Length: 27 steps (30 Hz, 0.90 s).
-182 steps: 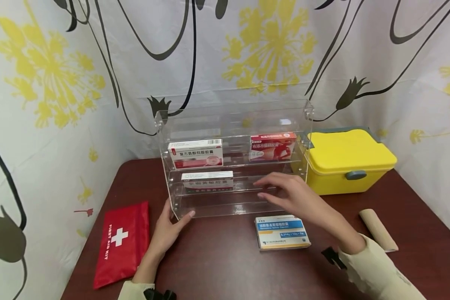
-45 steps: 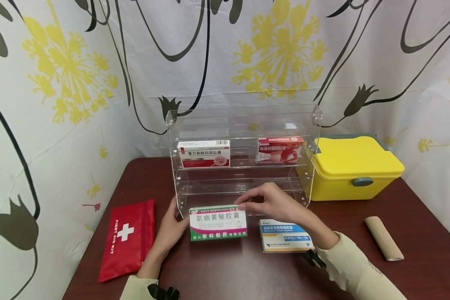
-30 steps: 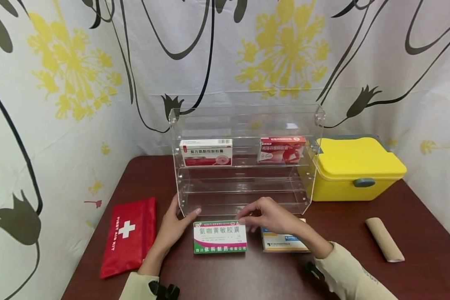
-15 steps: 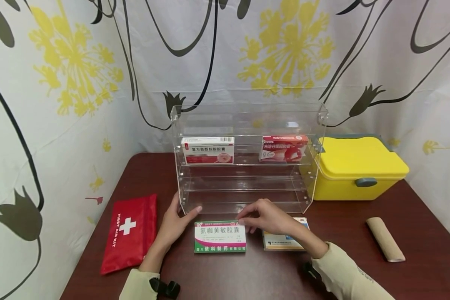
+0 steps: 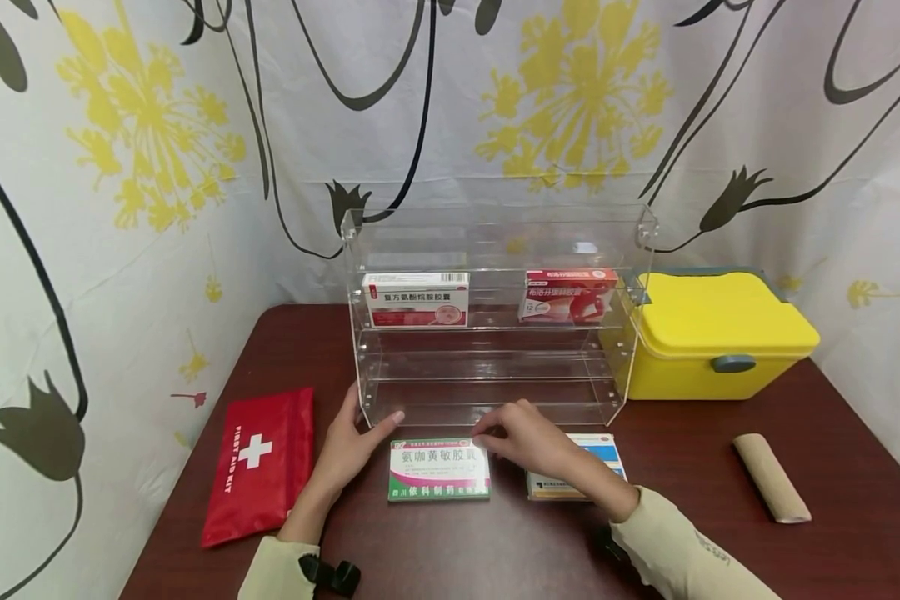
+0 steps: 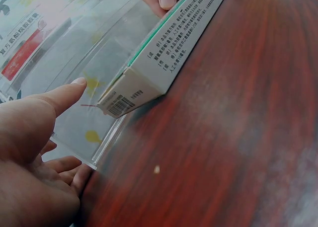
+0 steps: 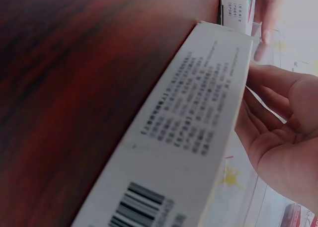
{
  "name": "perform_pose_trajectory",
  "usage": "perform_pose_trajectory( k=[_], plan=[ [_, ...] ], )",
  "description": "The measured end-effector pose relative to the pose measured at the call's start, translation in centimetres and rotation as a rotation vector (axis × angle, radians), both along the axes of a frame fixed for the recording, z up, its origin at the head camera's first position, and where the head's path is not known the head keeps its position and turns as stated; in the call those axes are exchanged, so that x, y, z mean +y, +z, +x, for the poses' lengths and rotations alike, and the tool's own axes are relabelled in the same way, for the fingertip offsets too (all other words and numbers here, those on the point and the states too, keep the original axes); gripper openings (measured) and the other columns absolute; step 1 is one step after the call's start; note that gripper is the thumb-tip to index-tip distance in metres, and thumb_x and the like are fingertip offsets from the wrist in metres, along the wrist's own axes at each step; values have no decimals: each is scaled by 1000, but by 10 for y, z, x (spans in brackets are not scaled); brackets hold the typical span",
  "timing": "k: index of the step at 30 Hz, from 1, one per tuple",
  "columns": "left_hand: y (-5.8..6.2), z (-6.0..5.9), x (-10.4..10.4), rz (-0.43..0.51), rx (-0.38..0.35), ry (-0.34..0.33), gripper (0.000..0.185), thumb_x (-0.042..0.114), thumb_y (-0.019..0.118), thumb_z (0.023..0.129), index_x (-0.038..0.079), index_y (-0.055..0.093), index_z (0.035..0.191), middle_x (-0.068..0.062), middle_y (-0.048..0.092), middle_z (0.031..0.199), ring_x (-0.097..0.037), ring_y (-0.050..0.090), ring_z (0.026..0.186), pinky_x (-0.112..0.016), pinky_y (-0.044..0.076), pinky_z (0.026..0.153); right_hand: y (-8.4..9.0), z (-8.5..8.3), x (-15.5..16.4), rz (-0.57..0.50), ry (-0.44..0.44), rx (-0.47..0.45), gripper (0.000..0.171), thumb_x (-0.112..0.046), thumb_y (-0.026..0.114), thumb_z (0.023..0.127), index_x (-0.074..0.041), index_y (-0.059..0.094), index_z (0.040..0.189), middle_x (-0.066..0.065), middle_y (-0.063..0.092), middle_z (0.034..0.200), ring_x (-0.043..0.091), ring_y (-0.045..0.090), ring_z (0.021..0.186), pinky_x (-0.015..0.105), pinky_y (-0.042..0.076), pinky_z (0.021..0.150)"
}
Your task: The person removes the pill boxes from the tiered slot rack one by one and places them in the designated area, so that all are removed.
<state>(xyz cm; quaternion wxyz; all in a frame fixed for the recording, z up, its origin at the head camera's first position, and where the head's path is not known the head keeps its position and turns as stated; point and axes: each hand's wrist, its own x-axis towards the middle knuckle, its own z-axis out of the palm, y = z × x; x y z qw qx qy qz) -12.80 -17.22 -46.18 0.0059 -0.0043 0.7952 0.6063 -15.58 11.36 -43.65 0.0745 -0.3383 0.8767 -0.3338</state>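
The green-and-white medicine box (image 5: 438,469) has come off the middle tier of the clear acrylic shelf (image 5: 495,250), where it stood six seconds ago, and now lies flat on the dark red table (image 5: 450,550) just in front of the shelf's lower lip. Over the last second it has tipped from leaning to fully laid down.

From left to right: the red first aid pouch (image 5: 258,464) lies unmoved near the table's left edge. The left hand (image 5: 348,450) keeps its place at the shelf's lower left corner, fingers loosely straight against the acrylic and gripping nothing, thumb pointing toward the box. The box sits between the two hands. The right hand (image 5: 528,437) still pinches the box's far right corner with its fingertips, so the box is set down but not released. Under that wrist lies a blue-and-white box (image 5: 592,467), partly hidden. Further right stand the yellow case (image 5: 712,333) and a tan roll (image 5: 771,479).

The shelf's middle tier is bare, and two boxes remain on the upper tier.
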Motion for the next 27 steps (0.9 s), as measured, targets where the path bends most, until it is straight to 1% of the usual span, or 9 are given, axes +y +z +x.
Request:
perform_pose_trajectory(
  k=[4,5,8,12,15,18,24,25,27],
  plan=[
    [-20,-8,-4,-9,17,15,85,39,77,85,32,26,153,-7,45,146,-23,40,134,-52,33,106,-2,1,-1,19,-8,47,9,-12,72,91,-9,78,97,-3,73,91,-1,60,70,23,50,62],
    [-22,-8,-4,-15,24,17,86,41,77,84,34,27,152,-5,46,145,-22,41,133,-52,33,105,-3,1,-2,22,-11,55,9,-12,72,90,-10,78,96,-3,73,91,-1,60,70,23,50,62],
    [-25,-9,-4,-29,34,20,86,45,77,83,35,27,152,-2,47,144,-20,42,132,-51,35,104,-4,2,-2,25,-16,78,8,-11,72,90,-10,78,95,-3,73,90,-2,61,73,22,50,63],
    [-26,-8,-5,-31,39,19,87,47,77,82,33,27,152,-2,47,143,-20,43,131,-52,36,103,-5,2,-4,30,-16,100,7,-10,73,90,-9,78,94,-3,73,88,0,63,75,23,51,64],
    [-24,-8,-4,-30,29,19,87,46,77,82,34,27,152,-2,47,143,-20,44,130,-52,37,103,-6,3,-4,43,-16,118,7,-11,73,89,-10,78,94,-3,73,88,2,65,78,24,52,67],
    [-19,-6,-3,-22,14,15,86,43,78,83,33,28,152,-4,47,143,-22,43,131,-52,36,103,-6,4,-5,55,-16,133,7,-11,74,89,-10,78,93,-3,73,88,3,66,81,26,53,69],
    [3,1,1,3,7,2,84,28,77,87,21,27,154,-14,45,146,-31,41,134,-54,33,105,-6,5,-6,65,-19,153,6,-11,74,89,-9,78,93,-2,73,89,5,67,82,28,54,70],
    [4,2,2,6,8,2,84,28,77,87,21,27,154,-15,44,146,-31,40,134,-54,33,105,-6,5,-6,66,-21,155,7,-11,74,89,-9,78,93,-2,74,89,5,67,82,28,54,70],
    [2,1,1,0,7,7,84,30,77,87,23,27,154,-13,44,146,-29,40,134,-53,33,105,-6,5,-7,69,-24,156,7,-11,74,89,-9,78,93,-2,74,89,6,67,82,28,54,70]
  ],
)
